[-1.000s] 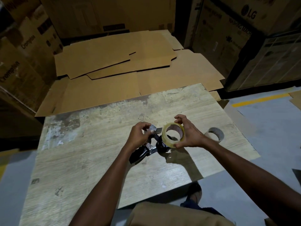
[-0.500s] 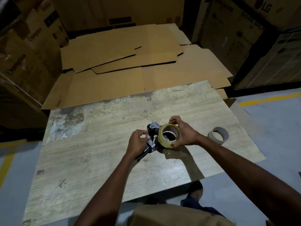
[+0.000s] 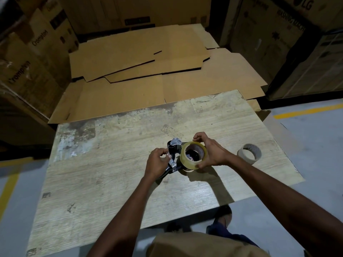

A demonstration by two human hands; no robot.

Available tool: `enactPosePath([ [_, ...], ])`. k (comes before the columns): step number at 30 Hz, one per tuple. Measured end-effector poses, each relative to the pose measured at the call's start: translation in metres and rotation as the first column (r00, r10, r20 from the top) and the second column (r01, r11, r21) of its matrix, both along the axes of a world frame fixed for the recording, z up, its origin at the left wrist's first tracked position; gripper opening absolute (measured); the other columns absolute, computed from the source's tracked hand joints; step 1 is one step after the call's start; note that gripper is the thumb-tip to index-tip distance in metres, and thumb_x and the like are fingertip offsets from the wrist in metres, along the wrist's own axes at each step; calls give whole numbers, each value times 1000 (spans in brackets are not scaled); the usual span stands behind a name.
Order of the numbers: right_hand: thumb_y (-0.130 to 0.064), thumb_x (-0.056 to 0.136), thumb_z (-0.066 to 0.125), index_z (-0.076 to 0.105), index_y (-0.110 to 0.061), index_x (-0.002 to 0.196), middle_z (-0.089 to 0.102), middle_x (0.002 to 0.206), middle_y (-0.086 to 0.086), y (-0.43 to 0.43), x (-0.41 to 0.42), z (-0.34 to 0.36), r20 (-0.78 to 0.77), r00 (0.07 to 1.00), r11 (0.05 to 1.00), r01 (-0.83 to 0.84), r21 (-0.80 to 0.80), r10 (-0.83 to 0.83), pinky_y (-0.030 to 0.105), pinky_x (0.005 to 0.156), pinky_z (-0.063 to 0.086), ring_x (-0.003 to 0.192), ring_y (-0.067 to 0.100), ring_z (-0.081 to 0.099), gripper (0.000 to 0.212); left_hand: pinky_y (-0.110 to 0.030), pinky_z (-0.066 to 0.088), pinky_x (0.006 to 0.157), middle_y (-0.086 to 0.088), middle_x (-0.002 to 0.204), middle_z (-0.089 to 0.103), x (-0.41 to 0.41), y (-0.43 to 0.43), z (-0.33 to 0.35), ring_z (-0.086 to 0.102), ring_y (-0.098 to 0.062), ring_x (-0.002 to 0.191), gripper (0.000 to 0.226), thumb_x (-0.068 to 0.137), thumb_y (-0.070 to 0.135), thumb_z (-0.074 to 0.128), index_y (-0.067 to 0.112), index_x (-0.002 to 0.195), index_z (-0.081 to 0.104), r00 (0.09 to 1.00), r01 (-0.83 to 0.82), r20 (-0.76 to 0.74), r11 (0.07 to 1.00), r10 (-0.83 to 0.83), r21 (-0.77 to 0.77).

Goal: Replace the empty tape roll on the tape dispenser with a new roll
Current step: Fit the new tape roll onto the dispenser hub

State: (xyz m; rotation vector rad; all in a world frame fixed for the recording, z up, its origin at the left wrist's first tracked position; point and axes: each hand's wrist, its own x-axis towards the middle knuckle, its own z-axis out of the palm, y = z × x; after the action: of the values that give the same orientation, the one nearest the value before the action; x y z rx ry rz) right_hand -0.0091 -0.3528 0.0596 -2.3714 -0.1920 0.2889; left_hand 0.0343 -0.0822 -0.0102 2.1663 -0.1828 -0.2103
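A black and metal tape dispenser (image 3: 173, 151) lies on the worn wooden table (image 3: 111, 182), near its middle. My left hand (image 3: 157, 162) grips the dispenser by its handle side. My right hand (image 3: 211, 153) holds a new clear yellowish tape roll (image 3: 193, 154), thumb below and fingers over its top edge. The roll sits over the dispenser's hub, whose dark core shows through the roll's hole. An empty grey cardboard core (image 3: 249, 153) lies flat on the table to the right of my right hand.
Flattened cardboard sheets (image 3: 148, 71) lie beyond the table's far edge. Stacked cartons (image 3: 27, 62) stand at the left and large appliance boxes (image 3: 287, 34) at the right. Grey floor with yellow lines (image 3: 306, 110) surrounds the table. My foot (image 3: 222, 214) shows below the near edge.
My right hand has brought the new roll down and left onto the dispenser's hub. The left hand shifted its grip lower on the dispenser, uncovering its metal front end.
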Motion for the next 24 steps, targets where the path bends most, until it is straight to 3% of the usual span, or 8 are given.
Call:
enactPosePath([
  [3, -34, 52, 97, 30, -34, 134, 48, 132, -3, 2, -2, -3, 12, 1000, 1000, 12, -2, -12, 40, 101, 50, 125, 15, 50, 106, -23, 47, 84, 1, 109, 69, -3, -1, -1, 63, -15, 103, 23, 93, 20, 76, 13, 115, 74, 1000, -17, -1, 1000, 17, -25],
  [6, -36, 51, 96, 30, -36, 133, 48, 132, -3, 3, -2, -5, 15, 1000, 1000, 14, 3, -14, 41, 102, 50, 126, 17, 50, 105, -26, 48, 86, 3, 108, 67, -5, -1, 1, 63, -16, 103, 21, 93, 20, 75, 14, 113, 73, 1000, -23, -8, 999, 23, -40],
  [10, -38, 52, 95, 27, -39, 133, 49, 132, -3, 5, -1, -5, 14, 1000, 1000, 10, 4, -10, 33, 100, 49, 125, 18, 52, 105, -16, 43, 80, 5, 105, 67, -10, -5, 7, 62, -13, 101, 22, 92, 32, 76, 17, 107, 72, 999, -32, -3, 997, 32, -68],
  [13, -35, 56, 96, 26, -39, 135, 50, 133, -1, 7, -3, -8, 6, 1000, 1000, 22, 19, -22, 19, 95, 46, 121, 16, 55, 106, -24, 48, 83, 7, 107, 66, -13, -12, 8, 60, -9, 101, 42, 87, 55, 75, 22, 111, 67, 999, -40, -21, 998, 39, -55],
  [15, -34, 57, 96, 26, -37, 137, 51, 134, -1, 7, -4, -10, 1, 999, 999, 32, 26, -32, 20, 95, 47, 120, 17, 56, 106, -32, 47, 89, 7, 117, 62, -14, -16, 7, 55, -11, 111, 50, 86, 60, 71, 24, 119, 64, 998, -56, -30, 998, 55, -38],
  [19, -34, 58, 96, 25, -34, 141, 51, 138, 1, 6, -6, -9, -13, 999, 999, 35, 36, -35, 23, 99, 46, 124, 17, 54, 109, -41, 39, 95, 8, 124, 52, -7, -21, 11, 41, -19, 126, 32, 97, 31, 66, 27, 128, 65, 991, 20, 128, 998, -27, 53],
  [21, -33, 58, 96, 26, -33, 142, 51, 138, 1, 6, -6, -9, -17, 999, 999, 28, 37, -27, 22, 100, 45, 125, 16, 54, 109, -38, 30, 98, 7, 135, 51, 2, -23, 15, 33, -21, 136, 31, 98, 19, 64, 31, 127, 67, 984, 111, 123, 985, -128, 131],
  [24, -35, 57, 97, 25, -34, 142, 51, 138, 0, 6, -4, -8, -27, 1000, 999, 16, 34, -15, 24, 102, 47, 126, 16, 53, 111, -39, 22, 104, 3, 153, 38, 16, -27, 21, 19, -23, 144, 36, 100, 18, 62, 38, 131, 66, 964, 223, 90, 946, -250, 235],
])
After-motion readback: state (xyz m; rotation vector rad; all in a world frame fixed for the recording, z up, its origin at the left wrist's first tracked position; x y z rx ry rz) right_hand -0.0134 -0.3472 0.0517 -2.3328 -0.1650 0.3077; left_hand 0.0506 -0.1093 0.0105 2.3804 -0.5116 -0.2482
